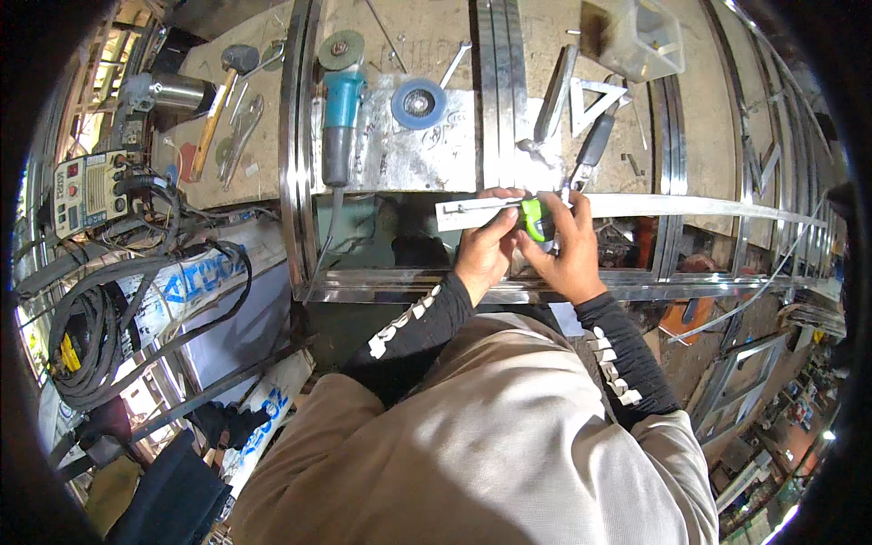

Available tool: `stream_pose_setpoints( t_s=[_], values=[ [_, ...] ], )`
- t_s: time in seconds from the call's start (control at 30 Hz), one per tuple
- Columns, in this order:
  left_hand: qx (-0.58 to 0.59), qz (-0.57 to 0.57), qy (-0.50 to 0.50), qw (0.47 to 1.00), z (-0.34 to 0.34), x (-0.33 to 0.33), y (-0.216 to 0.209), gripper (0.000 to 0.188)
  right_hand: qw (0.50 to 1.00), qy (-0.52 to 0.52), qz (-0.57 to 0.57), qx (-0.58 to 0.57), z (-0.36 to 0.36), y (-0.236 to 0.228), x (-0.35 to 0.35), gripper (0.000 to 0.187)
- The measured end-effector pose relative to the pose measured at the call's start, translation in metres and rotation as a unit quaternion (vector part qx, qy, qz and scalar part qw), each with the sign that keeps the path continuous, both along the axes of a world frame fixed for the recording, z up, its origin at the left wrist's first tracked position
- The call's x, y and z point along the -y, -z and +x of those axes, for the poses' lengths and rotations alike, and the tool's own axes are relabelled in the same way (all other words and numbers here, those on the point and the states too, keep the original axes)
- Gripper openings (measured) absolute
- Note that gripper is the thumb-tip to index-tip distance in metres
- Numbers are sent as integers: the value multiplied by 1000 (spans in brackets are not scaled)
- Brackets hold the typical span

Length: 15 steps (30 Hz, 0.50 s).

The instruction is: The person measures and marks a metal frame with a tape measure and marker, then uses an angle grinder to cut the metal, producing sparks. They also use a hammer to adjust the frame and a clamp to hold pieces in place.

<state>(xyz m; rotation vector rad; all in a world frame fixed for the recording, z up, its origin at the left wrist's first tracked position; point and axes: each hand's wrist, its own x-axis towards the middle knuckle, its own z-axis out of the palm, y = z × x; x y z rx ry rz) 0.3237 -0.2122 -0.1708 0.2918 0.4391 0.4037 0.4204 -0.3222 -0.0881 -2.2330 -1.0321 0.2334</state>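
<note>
A long, pale flat metal bar (pixel 672 205) runs across in front of me, reaching far to the right. My left hand (pixel 488 247) is closed around it near its left end, thumb on top and fingers behind. Against the bar, between my two hands, sits a small bright-green and dark tool (pixel 533 218) that looks like a tape measure. My right hand (pixel 568 245) grips it, with thumb and fingers bent round its right side. A thin slotted or marked strip (pixel 463 208) lies along the bar's left end. Fingers partly cover the green tool.
An angle grinder (pixel 340 118), a blue-rimmed disc (pixel 420 103), a hammer (pixel 218 109) and a white triangle square (pixel 595 102) lie on the bench among shiny metal tubes (pixel 501 82). A clear bin (pixel 640 41) stands behind. Left is a welding machine (pixel 91 193) with coiled cables (pixel 86 336).
</note>
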Motion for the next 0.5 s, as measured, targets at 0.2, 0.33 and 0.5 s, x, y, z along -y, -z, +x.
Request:
stream_pose_setpoints(
  t_s=[0.2,0.33,0.5],
  values=[
    [-40,91,236,967,-77,0,-28,54,995,3,81,-57,20,-27,-15,61],
    [-124,380,364,841,-150,-42,-53,40,996,-27,82,-32,46,-20,-68,58],
    [-403,555,327,650,-217,-74,-98,32,977,-192,-91,27,84,18,-162,52]
  ],
)
